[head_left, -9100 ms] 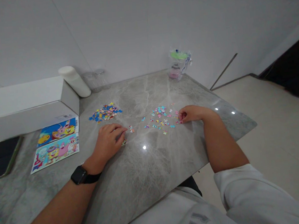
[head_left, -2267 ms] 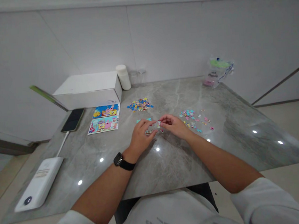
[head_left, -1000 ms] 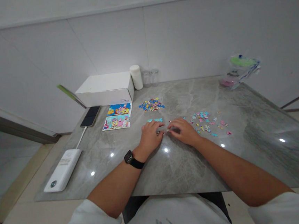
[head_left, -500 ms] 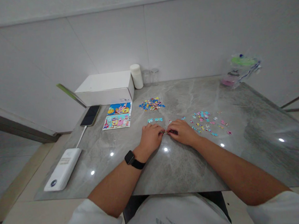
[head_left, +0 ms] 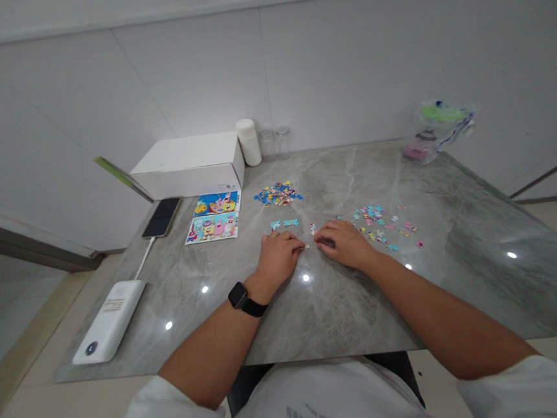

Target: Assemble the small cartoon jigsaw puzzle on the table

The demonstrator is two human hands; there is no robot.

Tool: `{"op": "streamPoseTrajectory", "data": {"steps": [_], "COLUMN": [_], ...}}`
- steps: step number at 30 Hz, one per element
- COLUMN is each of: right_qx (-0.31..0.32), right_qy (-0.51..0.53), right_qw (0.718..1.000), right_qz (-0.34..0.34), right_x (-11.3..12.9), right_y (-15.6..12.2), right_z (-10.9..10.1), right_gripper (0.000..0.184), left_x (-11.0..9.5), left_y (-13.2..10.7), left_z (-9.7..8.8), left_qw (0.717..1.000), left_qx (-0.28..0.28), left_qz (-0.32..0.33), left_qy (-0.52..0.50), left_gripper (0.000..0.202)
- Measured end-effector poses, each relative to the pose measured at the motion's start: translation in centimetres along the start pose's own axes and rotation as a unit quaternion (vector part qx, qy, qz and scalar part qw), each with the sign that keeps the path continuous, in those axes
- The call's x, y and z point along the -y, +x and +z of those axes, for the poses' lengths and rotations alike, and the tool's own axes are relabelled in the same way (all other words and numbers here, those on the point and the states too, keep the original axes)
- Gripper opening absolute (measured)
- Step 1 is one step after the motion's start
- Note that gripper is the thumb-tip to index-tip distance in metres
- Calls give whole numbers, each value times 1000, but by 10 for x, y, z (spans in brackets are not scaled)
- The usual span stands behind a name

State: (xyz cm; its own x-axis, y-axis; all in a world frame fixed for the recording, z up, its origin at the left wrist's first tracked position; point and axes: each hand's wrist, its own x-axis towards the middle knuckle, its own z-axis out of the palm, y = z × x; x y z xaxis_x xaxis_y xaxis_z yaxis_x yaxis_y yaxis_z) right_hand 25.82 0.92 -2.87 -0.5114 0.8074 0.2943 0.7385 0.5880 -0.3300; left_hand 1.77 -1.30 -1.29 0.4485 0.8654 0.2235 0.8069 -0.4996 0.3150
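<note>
My left hand (head_left: 279,257) pinches a small puzzle piece (head_left: 307,247) just above the grey tabletop. Across a narrow gap, my right hand (head_left: 344,243) has its fingertips closed on another tiny puzzle piece (head_left: 317,244), partly covered by the fingers. A loose puzzle piece (head_left: 313,229) lies just beyond the right fingertips. Farther left are light-blue pieces, one single (head_left: 275,225) and a joined strip (head_left: 291,222). Scattered pastel pieces (head_left: 371,214) spread to the right of my right hand. A denser pile of blue and yellow pieces (head_left: 277,194) sits farther back.
Two cartoon picture cards (head_left: 212,228) lie at left, before a white box (head_left: 186,158). Beside it stand a white bottle (head_left: 249,143) and clear jars (head_left: 282,143). A phone (head_left: 162,217) is cabled to a white power bank (head_left: 109,321). A plastic bag (head_left: 437,131) sits back right.
My hands have moved slightly apart, and a small gap now shows between their fingertips. The whole view has shifted a little as my head moved.
</note>
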Motion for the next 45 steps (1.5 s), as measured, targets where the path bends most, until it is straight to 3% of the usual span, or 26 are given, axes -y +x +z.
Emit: {"op": "streamPoseTrajectory", "data": {"steps": [17, 26, 29, 32, 36, 39, 42, 45], "right_qx": [24, -25, -69, -157, -298, -341, -283, -120], "right_qy": [-2, 57, 80, 77, 29, -4, -36, -72], "right_qw": [999, 997, 993, 979, 937, 909, 909, 917], "right_qz": [33, 43, 59, 102, 181, 241, 303, 374], "right_x": [2, 8, 4, -8, -39, -69, -96, -111], "right_y": [0, 3, 4, 0, -20, -40, -53, -56], "right_z": [-3, -11, -30, -65, -117, -137, -134, -120], "right_gripper": [10, 12, 16, 18, 18, 21, 18, 12], "left_x": [1, 3, 3, 2, -2, -4, -5, -5], "left_y": [1, 0, 1, 2, 1, 0, 0, 0], "left_z": [0, 1, 2, 2, 0, 0, 1, 2], "left_qw": [1000, 999, 996, 988, 975, 971, 970, 969], "left_qx": [-13, -49, -65, -69, -62, -57, -42, -35], "left_qz": [-2, 9, 37, 95, 147, 156, 152, 152], "left_qy": [-1, -18, -45, -101, -156, -171, -183, -193], "left_gripper": [20, 17, 18, 21, 22, 21, 23, 24]}}
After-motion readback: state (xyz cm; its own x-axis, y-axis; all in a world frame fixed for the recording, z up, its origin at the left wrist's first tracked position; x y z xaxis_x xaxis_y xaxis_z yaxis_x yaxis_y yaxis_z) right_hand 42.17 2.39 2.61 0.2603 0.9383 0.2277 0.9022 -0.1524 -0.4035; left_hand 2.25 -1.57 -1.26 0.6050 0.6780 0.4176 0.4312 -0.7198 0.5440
